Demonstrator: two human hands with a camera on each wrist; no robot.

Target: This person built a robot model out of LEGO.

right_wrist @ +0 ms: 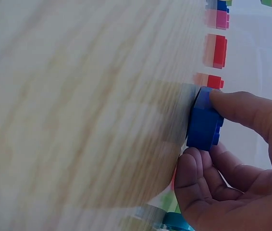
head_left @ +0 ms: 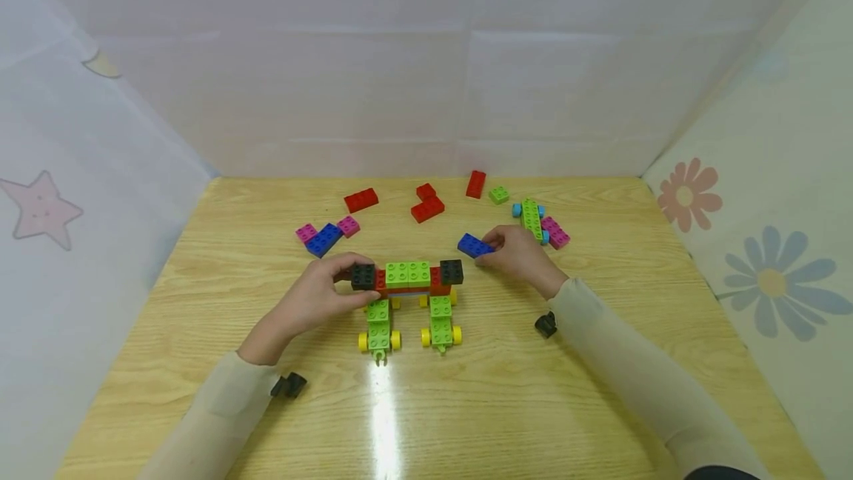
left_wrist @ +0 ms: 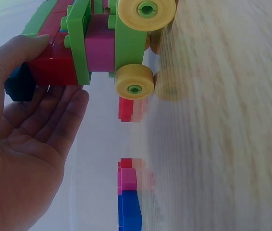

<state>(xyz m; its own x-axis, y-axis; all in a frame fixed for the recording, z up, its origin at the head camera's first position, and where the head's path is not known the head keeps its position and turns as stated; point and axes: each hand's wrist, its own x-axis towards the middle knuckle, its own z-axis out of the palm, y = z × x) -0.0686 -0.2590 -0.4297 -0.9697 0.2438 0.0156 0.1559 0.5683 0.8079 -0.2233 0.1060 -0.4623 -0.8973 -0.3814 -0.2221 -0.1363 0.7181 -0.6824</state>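
Note:
A toy brick build stands in the middle of the table, with green bricks on top of red ones and a black brick at each end. Below are two green wheeled bases with yellow wheels. My left hand holds the build's left end, thumb on a red brick, fingers behind beside the black brick. To the build's right, my right hand pinches a blue brick between thumb and fingers, close to the tabletop. Its far end sticks out leftward in the head view.
Red bricks lie along the back, beside a small green brick. Pink bricks touch another blue brick at back left. A green car base with light blue wheels and a pink brick lie beyond my right hand.

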